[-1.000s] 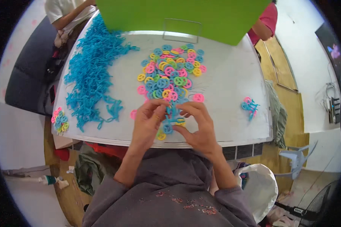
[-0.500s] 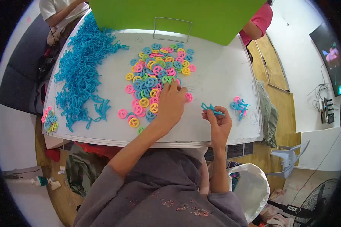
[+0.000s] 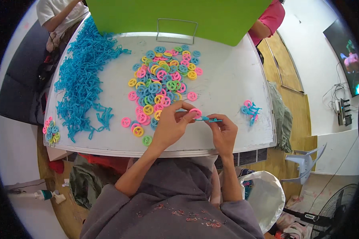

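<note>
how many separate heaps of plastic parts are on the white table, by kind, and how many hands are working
Heaps of blue stick parts: 1
Heaps of coloured wheels: 2, the second small at the left edge
Small finished cluster: 1
Hands at work: 2, left hand on a pink wheel, right hand on a blue stick
Total: 4 heaps, 2 hands

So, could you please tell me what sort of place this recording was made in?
Probably a small hand-assembly workroom. A white table carries a heap of coloured plastic wheels and a pile of blue plastic pieces. Other people work at the far edge, and a floor fan and a wall screen stand nearby.
</note>
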`<state>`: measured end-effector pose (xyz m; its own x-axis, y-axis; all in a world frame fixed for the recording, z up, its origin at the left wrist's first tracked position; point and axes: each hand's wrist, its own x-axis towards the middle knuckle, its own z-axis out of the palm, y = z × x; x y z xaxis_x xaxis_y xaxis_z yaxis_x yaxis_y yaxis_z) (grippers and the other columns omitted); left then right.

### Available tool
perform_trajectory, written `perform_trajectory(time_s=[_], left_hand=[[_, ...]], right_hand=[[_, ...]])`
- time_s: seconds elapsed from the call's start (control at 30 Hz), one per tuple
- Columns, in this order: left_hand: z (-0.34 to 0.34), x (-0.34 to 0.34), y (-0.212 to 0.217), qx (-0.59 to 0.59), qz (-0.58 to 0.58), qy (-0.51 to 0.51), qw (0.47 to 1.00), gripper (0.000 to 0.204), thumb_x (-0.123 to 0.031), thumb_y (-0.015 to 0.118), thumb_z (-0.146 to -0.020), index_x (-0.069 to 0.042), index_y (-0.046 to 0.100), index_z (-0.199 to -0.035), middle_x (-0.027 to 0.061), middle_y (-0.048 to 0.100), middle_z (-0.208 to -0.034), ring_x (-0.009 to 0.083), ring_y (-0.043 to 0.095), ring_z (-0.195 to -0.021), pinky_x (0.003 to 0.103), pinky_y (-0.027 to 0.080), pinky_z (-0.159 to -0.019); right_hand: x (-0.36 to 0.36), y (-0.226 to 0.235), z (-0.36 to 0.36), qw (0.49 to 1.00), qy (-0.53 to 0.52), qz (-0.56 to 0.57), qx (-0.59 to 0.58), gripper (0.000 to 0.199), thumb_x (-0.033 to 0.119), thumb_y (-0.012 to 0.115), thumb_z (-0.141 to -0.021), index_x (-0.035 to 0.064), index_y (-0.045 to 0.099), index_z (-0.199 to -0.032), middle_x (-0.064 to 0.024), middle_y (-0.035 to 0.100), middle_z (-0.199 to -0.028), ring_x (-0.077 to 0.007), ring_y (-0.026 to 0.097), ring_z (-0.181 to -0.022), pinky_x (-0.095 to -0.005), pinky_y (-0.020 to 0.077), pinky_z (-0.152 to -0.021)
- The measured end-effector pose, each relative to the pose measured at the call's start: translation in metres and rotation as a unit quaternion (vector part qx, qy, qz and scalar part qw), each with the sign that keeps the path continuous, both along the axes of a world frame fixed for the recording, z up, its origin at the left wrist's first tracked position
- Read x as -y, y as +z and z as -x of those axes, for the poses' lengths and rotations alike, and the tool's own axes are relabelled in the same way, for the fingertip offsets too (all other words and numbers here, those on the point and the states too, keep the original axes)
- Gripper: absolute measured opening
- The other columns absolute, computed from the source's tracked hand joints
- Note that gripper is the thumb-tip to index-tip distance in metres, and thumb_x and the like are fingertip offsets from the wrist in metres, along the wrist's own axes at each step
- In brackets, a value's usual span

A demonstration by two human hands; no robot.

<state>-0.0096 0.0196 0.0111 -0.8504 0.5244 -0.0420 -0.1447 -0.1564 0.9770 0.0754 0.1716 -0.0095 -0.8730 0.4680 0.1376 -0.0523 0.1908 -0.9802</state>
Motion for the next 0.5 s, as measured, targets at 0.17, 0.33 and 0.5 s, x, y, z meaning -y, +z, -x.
perform_trajectory(time_s=[0.17, 0.33, 0.5], left_hand=[[0.005, 0.002, -0.005, -0.015, 0.053, -0.033, 0.998, 0.014, -0.01, 0.06, -0.092, 0.002, 0.054, -0.098, 0.0073, 0.063, -0.091, 0.0142, 0.064, -0.083, 0.029, 0.056, -0.075], [0.008, 0.0, -0.017, -0.025, 0.064, -0.015, 0.998, 0.009, -0.003, 0.061, -0.09, 0.002, 0.054, -0.089, 0.0083, 0.064, -0.083, 0.0115, 0.064, -0.075, 0.027, 0.053, -0.065], [0.008, -0.001, -0.021, 0.005, 0.044, -0.021, 0.999, 0.006, -0.001, 0.059, -0.09, 0.002, 0.054, -0.089, 0.009, 0.064, -0.084, 0.0135, 0.064, -0.077, 0.028, 0.056, -0.07]], right_hand=[[0.002, 0.002, 0.001, 0.995, 0.003, -0.094, -0.016, 0.013, -0.009, 0.06, -0.083, -0.0033, 0.065, -0.094, -0.0078, 0.068, -0.086, -0.0139, 0.065, -0.081, -0.0246, 0.0515, -0.074], [0.005, 0.007, 0.004, 0.988, 0.015, -0.153, -0.01, 0.012, -0.009, 0.06, -0.083, -0.003, 0.066, -0.091, -0.0068, 0.068, -0.085, -0.0136, 0.065, -0.081, -0.0255, 0.0515, -0.076], [0.005, 0.007, 0.006, 0.998, 0.011, -0.048, 0.029, 0.012, -0.01, 0.059, -0.082, -0.0025, 0.066, -0.089, -0.0093, 0.069, -0.084, -0.0145, 0.065, -0.08, -0.0261, 0.0512, -0.075]])
